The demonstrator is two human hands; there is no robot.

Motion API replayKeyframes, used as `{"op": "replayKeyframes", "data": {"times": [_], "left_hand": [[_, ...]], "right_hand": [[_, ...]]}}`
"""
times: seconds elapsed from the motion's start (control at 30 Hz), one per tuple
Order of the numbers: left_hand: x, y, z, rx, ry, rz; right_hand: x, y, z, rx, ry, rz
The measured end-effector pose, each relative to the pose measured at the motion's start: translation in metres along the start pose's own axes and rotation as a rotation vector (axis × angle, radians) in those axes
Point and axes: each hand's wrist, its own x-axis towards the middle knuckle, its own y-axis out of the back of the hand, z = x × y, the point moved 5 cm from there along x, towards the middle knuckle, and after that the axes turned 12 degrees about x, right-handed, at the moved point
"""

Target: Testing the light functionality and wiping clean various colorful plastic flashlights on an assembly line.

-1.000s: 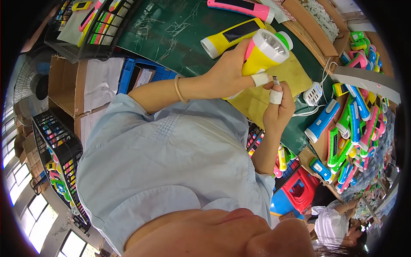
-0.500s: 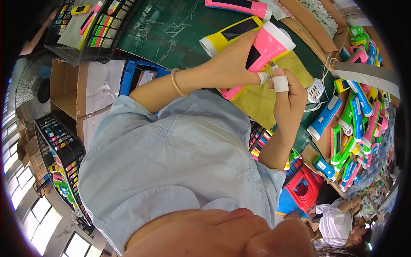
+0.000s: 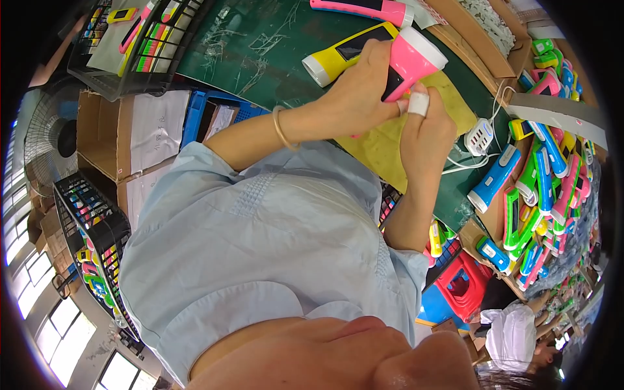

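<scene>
My left hand [image 3: 356,97] is wrapped round a pink flashlight [image 3: 413,62] with a white lens rim and a dark panel, its head pointing up and right. My right hand [image 3: 426,133], white tape on its thumb, is closed with its fingertips against the flashlight's side. The small cable plug it pinched a moment ago is hidden now behind the fingers. A yellow cloth [image 3: 383,153] lies on the table beneath both hands. Just beyond my left hand lies a yellow flashlight [image 3: 348,52], and a pink and blue flashlight [image 3: 364,9] lies farther off.
A white multi-port USB charger [image 3: 479,137] with white cables sits to the right. Past it is a heap of colourful flashlights [image 3: 543,175]. At the far left stands a black basket [image 3: 123,65]; a blue crate [image 3: 195,117] and a cardboard box [image 3: 101,136] are nearer.
My right hand has moved up and left against the flashlight, and the plug tip has gone out of sight. The flashlight has turned slightly in my left hand.
</scene>
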Motion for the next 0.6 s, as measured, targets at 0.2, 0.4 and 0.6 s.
{"op": "replayKeyframes", "data": {"times": [0.2, 0.4, 0.6], "left_hand": [[0.021, 0.026, -0.03, -0.597, 0.282, 0.073], [0.018, 0.004, -0.008, -1.52, 0.068, -0.207], [0.016, 0.007, -0.012, -1.423, 0.05, -0.208]], "right_hand": [[-0.041, 0.048, -0.036, -0.015, 0.12, 0.489], [-0.031, -0.009, 0.033, 1.011, -0.353, -0.314], [-0.038, -0.009, -0.021, -0.29, 0.182, 0.251]]}}
